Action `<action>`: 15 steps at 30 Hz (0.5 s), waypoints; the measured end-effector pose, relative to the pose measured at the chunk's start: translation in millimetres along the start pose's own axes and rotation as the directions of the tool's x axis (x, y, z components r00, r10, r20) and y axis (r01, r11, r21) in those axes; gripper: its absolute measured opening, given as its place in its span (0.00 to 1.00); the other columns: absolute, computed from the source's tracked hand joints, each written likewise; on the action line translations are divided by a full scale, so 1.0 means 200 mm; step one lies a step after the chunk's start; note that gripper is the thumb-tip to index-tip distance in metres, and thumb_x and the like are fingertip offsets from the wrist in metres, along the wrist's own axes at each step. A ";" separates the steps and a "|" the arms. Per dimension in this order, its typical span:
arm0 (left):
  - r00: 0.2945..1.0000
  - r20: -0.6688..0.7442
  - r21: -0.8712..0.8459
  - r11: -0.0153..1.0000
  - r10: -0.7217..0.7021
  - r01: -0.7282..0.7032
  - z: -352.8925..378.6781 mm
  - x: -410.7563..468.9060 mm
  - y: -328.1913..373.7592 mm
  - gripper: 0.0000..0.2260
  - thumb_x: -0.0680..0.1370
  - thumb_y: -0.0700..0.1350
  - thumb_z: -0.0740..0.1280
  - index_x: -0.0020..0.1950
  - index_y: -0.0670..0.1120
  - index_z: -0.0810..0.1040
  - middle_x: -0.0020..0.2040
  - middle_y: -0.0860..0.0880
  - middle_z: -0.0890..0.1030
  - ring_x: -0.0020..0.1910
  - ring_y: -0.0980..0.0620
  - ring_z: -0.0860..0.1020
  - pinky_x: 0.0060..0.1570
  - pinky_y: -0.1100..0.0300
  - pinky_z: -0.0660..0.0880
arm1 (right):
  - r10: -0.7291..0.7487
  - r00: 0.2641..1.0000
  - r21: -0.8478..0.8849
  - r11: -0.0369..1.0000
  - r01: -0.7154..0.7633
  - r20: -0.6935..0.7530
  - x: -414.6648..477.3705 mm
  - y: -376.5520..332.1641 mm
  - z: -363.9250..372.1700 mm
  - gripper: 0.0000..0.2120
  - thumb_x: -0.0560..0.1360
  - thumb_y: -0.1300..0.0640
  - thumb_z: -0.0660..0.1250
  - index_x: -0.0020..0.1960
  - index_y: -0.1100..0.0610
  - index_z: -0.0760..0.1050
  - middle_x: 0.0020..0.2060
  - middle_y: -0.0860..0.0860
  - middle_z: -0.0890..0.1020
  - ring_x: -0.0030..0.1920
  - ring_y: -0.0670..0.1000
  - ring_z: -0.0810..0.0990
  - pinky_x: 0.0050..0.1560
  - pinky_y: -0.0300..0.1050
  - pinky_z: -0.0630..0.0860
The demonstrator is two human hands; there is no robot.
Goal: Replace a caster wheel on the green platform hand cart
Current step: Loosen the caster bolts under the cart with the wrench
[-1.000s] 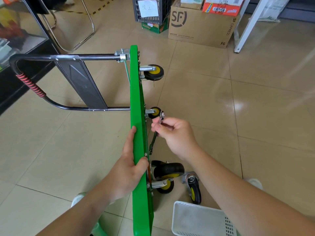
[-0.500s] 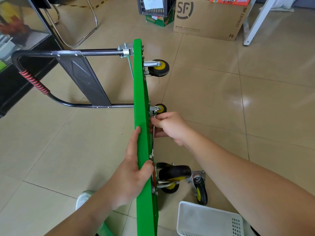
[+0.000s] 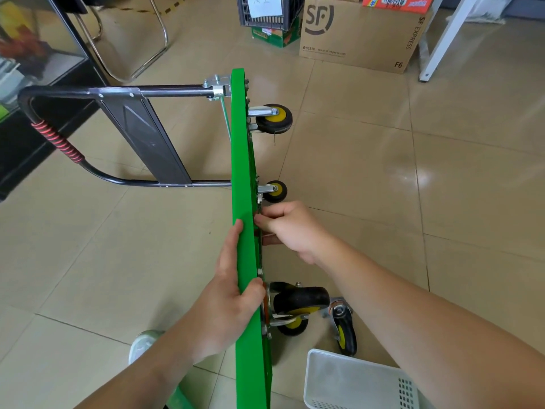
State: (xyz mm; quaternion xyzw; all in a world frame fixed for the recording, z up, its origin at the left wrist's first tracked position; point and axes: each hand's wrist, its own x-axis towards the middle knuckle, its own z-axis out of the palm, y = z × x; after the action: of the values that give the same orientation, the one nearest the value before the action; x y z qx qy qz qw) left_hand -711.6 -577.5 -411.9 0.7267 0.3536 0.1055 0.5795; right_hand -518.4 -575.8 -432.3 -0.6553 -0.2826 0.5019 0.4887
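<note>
The green platform cart (image 3: 243, 178) is up on its edge, its deck running from the upper middle of the frame straight down to the bottom edge, wheels facing right and the black folding handle (image 3: 88, 93) lying out to the left. The left hand (image 3: 227, 302) is clamped on the deck's top edge in the lower middle, fingers flat along the left face and thumb hooked over onto the wheel side. The right hand (image 3: 290, 228) is in tight against the underside, centre frame, fingers curled hard. What they are pinching is tucked behind the deck edge, so I cannot tell. Just above that hand sits a small yellow-hubbed wheel (image 3: 276, 191), with a larger wheel (image 3: 275, 118) further up near the hinge. Below it, beside the left thumb, a black swivel caster (image 3: 299, 299) is mounted on the deck. A loose caster (image 3: 343, 330) lies on the tile floor (image 3: 442, 187) just to its right, near a white plastic basket (image 3: 354, 379) at lower right.
</note>
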 end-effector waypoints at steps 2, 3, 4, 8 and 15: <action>1.000 -0.002 -0.003 1.000 -0.005 0.005 0.00 0.00 0.01 0.39 0.84 0.41 0.61 0.75 0.74 0.39 0.74 0.57 0.69 0.52 0.53 0.82 0.52 0.62 0.80 | -0.049 0.999 -0.016 0.999 0.049 -0.003 -0.06 -0.03 0.01 0.07 0.79 0.61 0.69 0.53 0.56 0.85 0.50 0.51 0.87 0.52 0.51 0.85 0.54 0.48 0.83; 1.000 0.001 -0.004 1.000 -0.006 0.006 0.00 0.00 0.01 0.39 0.83 0.41 0.61 0.75 0.74 0.39 0.75 0.56 0.68 0.53 0.54 0.82 0.53 0.61 0.80 | -0.067 0.998 -0.016 0.998 0.067 -0.007 -0.10 -0.04 0.01 0.07 0.79 0.61 0.70 0.52 0.53 0.85 0.49 0.49 0.87 0.52 0.49 0.85 0.54 0.46 0.83; 1.000 0.006 -0.004 1.000 -0.006 0.006 0.00 0.00 0.02 0.39 0.83 0.41 0.61 0.76 0.74 0.39 0.76 0.56 0.67 0.53 0.55 0.82 0.53 0.61 0.80 | -0.089 0.996 -0.032 0.996 0.088 -0.017 -0.13 -0.05 0.01 0.07 0.78 0.60 0.70 0.51 0.50 0.85 0.49 0.47 0.87 0.52 0.47 0.85 0.55 0.43 0.82; 1.000 0.005 0.009 1.000 0.000 0.000 -0.01 0.00 0.02 0.40 0.83 0.40 0.61 0.76 0.73 0.40 0.77 0.53 0.66 0.55 0.57 0.81 0.54 0.61 0.79 | -0.175 0.983 -0.064 0.983 0.171 -0.051 -0.27 -0.03 0.02 0.10 0.76 0.62 0.73 0.50 0.47 0.84 0.49 0.46 0.87 0.52 0.44 0.85 0.60 0.44 0.80; 1.000 -0.005 0.005 1.000 0.008 -0.008 0.00 -0.01 0.02 0.39 0.83 0.40 0.61 0.77 0.72 0.40 0.77 0.55 0.66 0.56 0.58 0.80 0.55 0.63 0.78 | -0.316 0.939 -0.039 0.949 0.314 -0.132 -0.42 0.07 0.03 0.12 0.75 0.68 0.72 0.51 0.53 0.84 0.49 0.51 0.86 0.50 0.45 0.85 0.56 0.43 0.81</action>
State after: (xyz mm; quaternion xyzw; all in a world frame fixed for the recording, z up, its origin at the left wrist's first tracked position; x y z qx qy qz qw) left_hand -711.5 -578.7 -407.3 0.7293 0.3527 0.1087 0.5761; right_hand -554.1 -651.4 -412.4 -0.6388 -0.3539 0.3687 0.5751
